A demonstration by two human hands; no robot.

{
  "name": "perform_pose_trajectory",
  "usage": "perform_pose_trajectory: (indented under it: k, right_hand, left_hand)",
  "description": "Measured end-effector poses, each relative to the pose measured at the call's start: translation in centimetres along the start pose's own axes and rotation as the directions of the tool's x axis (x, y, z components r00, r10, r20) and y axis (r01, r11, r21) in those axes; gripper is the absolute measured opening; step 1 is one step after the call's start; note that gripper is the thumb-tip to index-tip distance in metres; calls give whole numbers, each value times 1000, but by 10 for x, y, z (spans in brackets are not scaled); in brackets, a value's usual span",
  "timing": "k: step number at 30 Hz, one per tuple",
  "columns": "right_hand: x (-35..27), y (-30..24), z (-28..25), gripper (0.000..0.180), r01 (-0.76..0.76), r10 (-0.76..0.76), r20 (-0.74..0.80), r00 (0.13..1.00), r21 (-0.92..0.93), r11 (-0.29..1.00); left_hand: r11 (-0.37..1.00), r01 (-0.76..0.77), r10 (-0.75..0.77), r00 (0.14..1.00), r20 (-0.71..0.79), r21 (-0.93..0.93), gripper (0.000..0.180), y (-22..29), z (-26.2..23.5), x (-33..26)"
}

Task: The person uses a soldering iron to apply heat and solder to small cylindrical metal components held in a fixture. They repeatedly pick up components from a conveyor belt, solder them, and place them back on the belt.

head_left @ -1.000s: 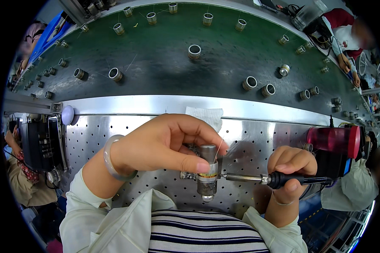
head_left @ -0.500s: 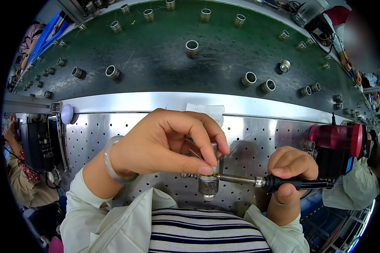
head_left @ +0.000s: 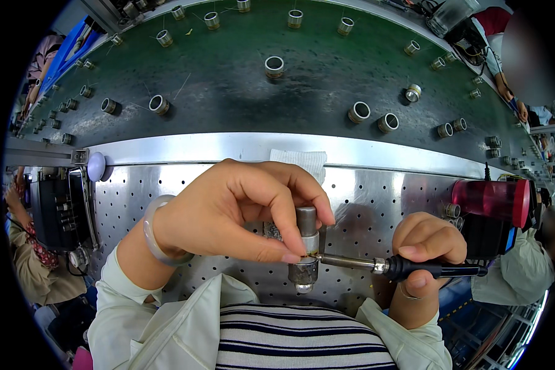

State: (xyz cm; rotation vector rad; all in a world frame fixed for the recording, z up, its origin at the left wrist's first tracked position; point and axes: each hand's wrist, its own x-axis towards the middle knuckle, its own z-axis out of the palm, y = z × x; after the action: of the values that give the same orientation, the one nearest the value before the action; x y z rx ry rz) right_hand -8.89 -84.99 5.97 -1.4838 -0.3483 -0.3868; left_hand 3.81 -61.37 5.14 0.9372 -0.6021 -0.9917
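Beneath my left hand [head_left: 243, 209] stands an upright metal cylinder [head_left: 306, 221] in a round, dark-sided metal holder [head_left: 303, 272]. My left thumb and index finger pinch together at the cylinder's lower edge; what lies between their tips is too small to make out. The other left fingers curl above. My right hand [head_left: 428, 240] is closed around the black handle of a soldering iron [head_left: 348, 262]. Its metal shaft points left, and the tip meets the joint between cylinder and holder. A patch of grey mesh [head_left: 271, 230] shows behind my left fingers.
Beyond the perforated metal worktop [head_left: 135, 203] runs a green conveyor belt [head_left: 228, 86] carrying several short metal rings [head_left: 274, 66], some with thin wires. A folded white cloth [head_left: 299, 160] lies by the metal rail. At right is a pink-red cylinder [head_left: 490, 202]. Other people sit at both sides.
My left fingers have shifted slightly left and down, uncovering the top of the metal cylinder. The soldering iron stays against the joint. Rings on the belt appear a little further left and up.
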Motion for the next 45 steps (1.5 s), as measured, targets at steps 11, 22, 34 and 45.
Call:
perform_pose_trajectory:
  k: [11, 22, 34, 45]
  right_hand:
    - [1, -1, -3, 27, -10, 11, 25, 1000, -33, 999]
    - [6, -1, -7, 26, 53, -45, 106, 993, -71, 996]
    - [9, -4, -11, 27, 126, -102, 173, 980, -135, 983]
    - [10, -3, -16, 31, 164, -129, 218, 967, -152, 975]
  left_hand:
    - [1000, -10, 10, 1000, 14, 14, 16, -2, -1, 1]
    - [1000, -1, 1, 1000, 14, 11, 16, 0, 1, 2]
    - [984, 138, -133, 990, 51, -115, 44, 2, -1, 5]
    - [977, 169, -166, 985, 40, -127, 51, 3, 1, 8]
